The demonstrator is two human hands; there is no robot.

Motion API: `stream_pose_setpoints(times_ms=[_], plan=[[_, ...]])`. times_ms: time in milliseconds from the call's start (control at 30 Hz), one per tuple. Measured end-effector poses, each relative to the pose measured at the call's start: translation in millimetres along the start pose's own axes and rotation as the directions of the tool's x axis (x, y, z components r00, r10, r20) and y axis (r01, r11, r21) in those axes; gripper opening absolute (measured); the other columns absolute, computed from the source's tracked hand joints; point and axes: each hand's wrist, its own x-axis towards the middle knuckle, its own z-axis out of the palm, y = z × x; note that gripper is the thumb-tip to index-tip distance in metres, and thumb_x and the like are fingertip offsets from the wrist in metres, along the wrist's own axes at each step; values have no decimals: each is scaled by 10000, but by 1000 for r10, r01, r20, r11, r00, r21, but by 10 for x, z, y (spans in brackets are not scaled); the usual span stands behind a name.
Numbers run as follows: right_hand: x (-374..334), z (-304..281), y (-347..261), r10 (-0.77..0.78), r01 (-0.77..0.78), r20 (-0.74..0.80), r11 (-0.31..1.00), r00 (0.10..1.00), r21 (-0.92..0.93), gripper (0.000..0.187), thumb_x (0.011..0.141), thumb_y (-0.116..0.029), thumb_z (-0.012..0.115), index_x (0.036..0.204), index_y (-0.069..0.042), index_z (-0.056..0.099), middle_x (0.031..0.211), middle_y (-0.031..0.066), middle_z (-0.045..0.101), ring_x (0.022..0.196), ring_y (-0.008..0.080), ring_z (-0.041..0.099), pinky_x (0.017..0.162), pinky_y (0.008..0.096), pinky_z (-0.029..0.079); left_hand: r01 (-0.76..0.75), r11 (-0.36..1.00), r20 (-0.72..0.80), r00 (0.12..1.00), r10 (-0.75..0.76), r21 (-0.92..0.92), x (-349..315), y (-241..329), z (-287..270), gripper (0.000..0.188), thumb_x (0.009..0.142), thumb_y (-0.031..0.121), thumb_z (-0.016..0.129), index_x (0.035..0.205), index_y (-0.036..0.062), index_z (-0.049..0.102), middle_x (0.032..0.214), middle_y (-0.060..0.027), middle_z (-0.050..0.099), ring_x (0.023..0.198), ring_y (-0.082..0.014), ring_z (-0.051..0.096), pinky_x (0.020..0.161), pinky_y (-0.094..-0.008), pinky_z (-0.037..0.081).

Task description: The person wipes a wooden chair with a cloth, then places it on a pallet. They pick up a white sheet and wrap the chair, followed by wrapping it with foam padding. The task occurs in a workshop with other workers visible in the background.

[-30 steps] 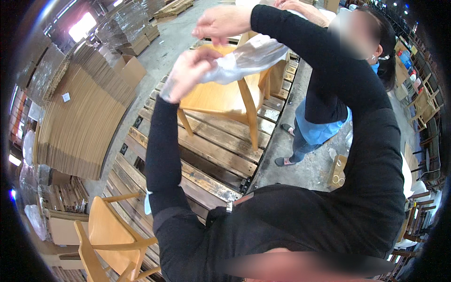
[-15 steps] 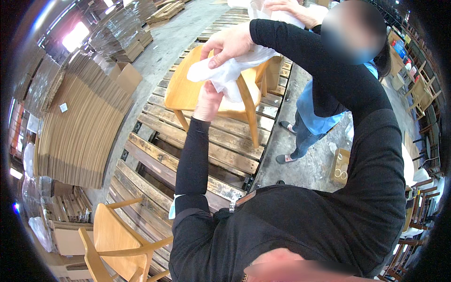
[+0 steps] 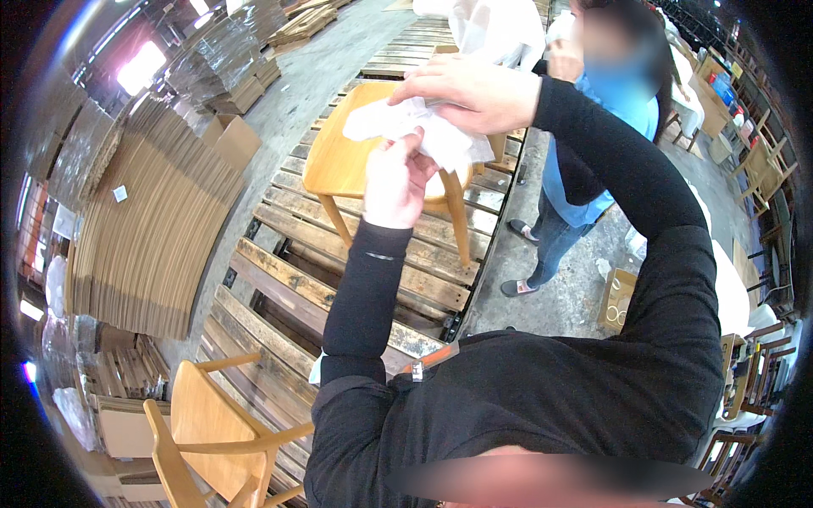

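Both my hands are raised in front of me over a light wooden chair (image 3: 343, 157) that stands on a wooden pallet (image 3: 373, 254). My left hand (image 3: 394, 182) pinches the lower edge of a clear crumpled plastic bag (image 3: 440, 135). My right hand (image 3: 470, 89) lies over the top of the same bag with fingers curled around it. Both my arms wear black sleeves. Beyond the chair a co-worker in a blue top (image 3: 605, 118) holds more white plastic sheet (image 3: 500, 30) up high.
Stacks of flat cardboard (image 3: 140, 220) fill the left side on a concrete floor. Another wooden chair (image 3: 212, 440) stands at the lower left. A small open cardboard box (image 3: 618, 300) sits on the floor near the co-worker's feet. More chairs (image 3: 762, 169) stand at the right.
My hands have bunched the plastic bag tighter and lowered it toward the chair seat. My left hand came closer under my right hand. The view has shifted nearer to the chair.
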Motion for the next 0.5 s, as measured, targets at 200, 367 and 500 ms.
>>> stream_pose_setpoints(times_ms=[200, 367, 500], plan=[[-260, -162, -218, -118, 113, -34, 986, 992, -126, 615, 689, -76, 758, 1271, -171, 586, 1296, 140, 490, 1211, 347, 472, 1018, 453, 387, 159, 985, 87, 984, -153, -71, 11, 227, 59, 375, 974, 210, 502, 1302, 29, 516, 1264, -122, 599, 1175, -280, 595, 979, -444, 499], [31, -48, -119, 167, -163, -197, 986, 966, 39, 249, 805, -177, 685, 1044, -105, 687, 840, 118, 689, 814, 294, 683, 767, 402, 529, 146, 983, 119, 980, -159, 112, -109, 289, 113, 368, 953, 200, 467, 1231, -29, 540, 1187, -202, 638, 1124, -333, 621, 1007, -454, 469], [298, -9, 173, 362, -335, -117, 921, 925, 200, 250, 812, -194, 713, 985, -13, 694, 977, 141, 708, 911, 310, 678, 814, 390, 525, -339, 341, 142, 859, 491, 877, -272, 345, 127, 314, 907, 212, 592, 1146, 13, 639, 1096, -141, 688, 1033, -280, 665, 894, -351, 496]])
